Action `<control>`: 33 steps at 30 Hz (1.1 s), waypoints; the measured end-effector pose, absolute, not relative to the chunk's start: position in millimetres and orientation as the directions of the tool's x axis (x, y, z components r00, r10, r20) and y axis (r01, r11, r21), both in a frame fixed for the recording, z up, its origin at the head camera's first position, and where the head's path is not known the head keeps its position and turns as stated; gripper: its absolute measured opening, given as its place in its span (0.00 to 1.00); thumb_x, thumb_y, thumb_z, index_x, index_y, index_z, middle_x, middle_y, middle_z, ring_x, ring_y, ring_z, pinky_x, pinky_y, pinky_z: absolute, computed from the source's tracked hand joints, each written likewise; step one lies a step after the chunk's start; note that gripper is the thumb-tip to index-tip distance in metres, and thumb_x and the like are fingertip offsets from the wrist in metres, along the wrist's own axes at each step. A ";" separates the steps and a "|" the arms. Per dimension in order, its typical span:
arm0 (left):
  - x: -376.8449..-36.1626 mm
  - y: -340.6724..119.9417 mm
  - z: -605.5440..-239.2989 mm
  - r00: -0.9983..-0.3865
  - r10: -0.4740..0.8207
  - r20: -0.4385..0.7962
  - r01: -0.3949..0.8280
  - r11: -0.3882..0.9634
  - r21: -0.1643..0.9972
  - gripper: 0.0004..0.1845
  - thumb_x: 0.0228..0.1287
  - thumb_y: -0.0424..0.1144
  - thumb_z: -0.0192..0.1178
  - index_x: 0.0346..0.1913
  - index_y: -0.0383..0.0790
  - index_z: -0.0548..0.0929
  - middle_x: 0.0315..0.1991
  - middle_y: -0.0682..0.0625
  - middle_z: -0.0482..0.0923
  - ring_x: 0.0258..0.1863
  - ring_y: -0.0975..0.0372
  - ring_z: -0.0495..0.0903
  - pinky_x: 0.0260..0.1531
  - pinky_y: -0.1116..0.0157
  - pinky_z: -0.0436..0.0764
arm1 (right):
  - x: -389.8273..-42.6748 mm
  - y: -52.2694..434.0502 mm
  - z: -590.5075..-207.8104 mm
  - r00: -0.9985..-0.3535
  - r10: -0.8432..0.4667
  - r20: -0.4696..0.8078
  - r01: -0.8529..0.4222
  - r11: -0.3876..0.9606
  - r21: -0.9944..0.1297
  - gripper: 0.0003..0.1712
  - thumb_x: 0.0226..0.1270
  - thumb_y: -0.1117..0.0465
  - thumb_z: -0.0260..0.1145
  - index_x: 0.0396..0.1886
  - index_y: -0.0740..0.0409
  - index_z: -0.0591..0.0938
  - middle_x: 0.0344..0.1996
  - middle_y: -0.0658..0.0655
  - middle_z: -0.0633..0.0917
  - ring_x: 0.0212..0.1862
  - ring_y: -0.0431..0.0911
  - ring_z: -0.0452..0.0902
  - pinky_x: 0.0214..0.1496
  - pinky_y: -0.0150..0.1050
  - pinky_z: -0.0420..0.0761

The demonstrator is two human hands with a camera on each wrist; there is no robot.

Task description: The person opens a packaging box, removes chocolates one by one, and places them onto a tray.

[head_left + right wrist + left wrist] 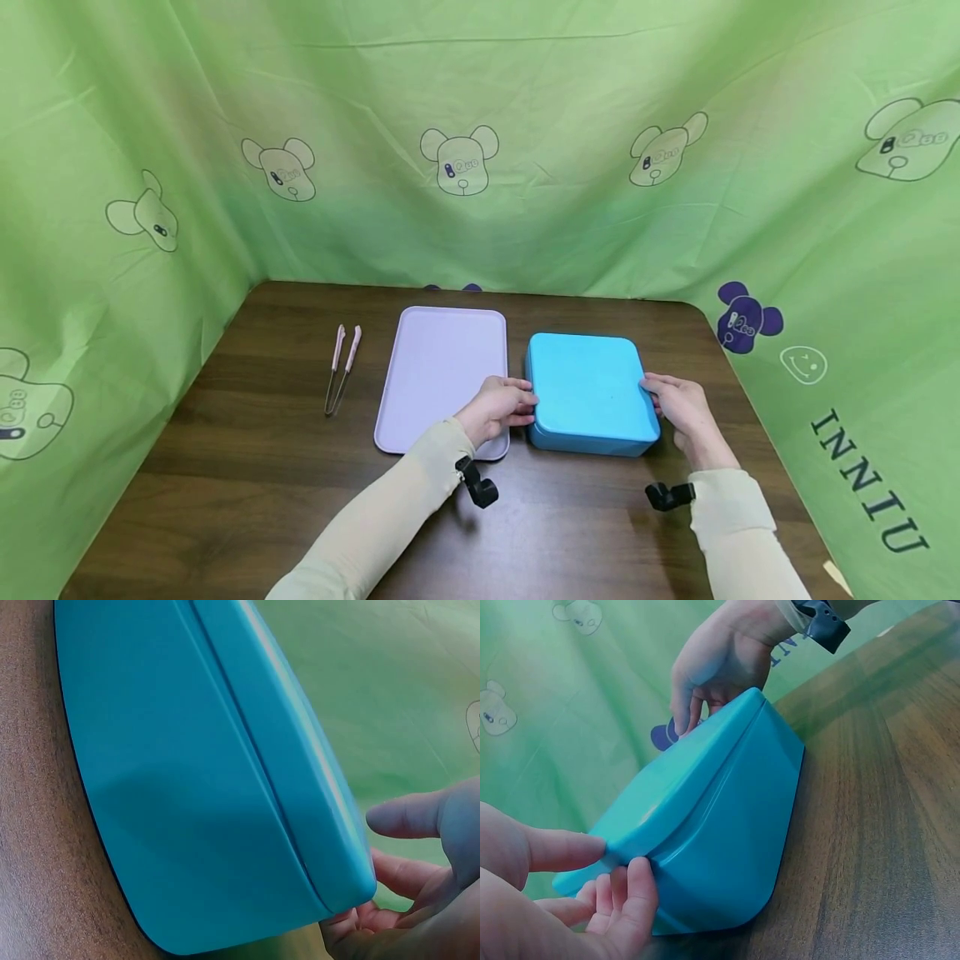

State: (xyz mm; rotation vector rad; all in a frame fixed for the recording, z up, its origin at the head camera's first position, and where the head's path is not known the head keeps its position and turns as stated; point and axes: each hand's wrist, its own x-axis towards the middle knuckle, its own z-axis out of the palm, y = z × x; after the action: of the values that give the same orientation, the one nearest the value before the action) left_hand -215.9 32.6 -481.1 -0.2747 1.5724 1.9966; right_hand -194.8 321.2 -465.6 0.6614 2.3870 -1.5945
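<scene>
A bright blue box (pixel 731 862) with its lid (pixel 588 385) seated on top stands on the right half of the table. At the box's left side, my left hand (pixel 498 407) pinches the lid's rim, thumb on the upper edge and fingertips beneath it. On the opposite side my right hand (pixel 682 408) grips the rim, with its thumb by the top edge and fingers (pixel 341 926) curled under the lid. A thin seam runs between lid and box. The inside of the box is hidden.
Left of the box lies a lilac tray (pixel 442 375), partly covered by my left hand. Tongs (pixel 341 367) with pink handles lie farther left on the dark wooden table (pixel 300 492). A green patterned curtain (pixel 555 242) closes off the back and sides.
</scene>
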 end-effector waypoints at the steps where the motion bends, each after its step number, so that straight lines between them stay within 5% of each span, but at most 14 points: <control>1: -215.7 32.8 -481.2 -0.814 0.309 -0.491 -0.549 -0.137 0.824 0.11 0.64 0.21 0.61 0.49 0.30 0.79 0.28 0.47 0.75 0.26 0.63 0.77 0.35 0.65 0.86 | -194.7 321.3 -465.8 -0.882 0.254 -0.397 0.464 0.319 -0.826 0.32 0.81 0.50 0.52 0.75 0.64 0.67 0.54 0.56 0.73 0.48 0.45 0.69 0.49 0.38 0.75; 33: -211.8 36.6 -477.0 -0.869 0.251 -0.426 -0.451 -0.048 0.891 0.15 0.65 0.23 0.61 0.54 0.27 0.79 0.35 0.46 0.77 0.27 0.62 0.80 0.38 0.63 0.86 | -194.2 319.4 -464.3 -0.890 0.252 -0.381 0.449 0.330 -0.831 0.32 0.81 0.50 0.50 0.75 0.66 0.65 0.69 0.65 0.67 0.56 0.51 0.66 0.53 0.40 0.73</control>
State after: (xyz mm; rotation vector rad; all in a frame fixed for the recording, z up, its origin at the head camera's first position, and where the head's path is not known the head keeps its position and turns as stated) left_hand -211.8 36.6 -477.0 -0.2116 1.7631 1.9655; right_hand -194.2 319.4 -464.3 0.6431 2.4069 -1.5953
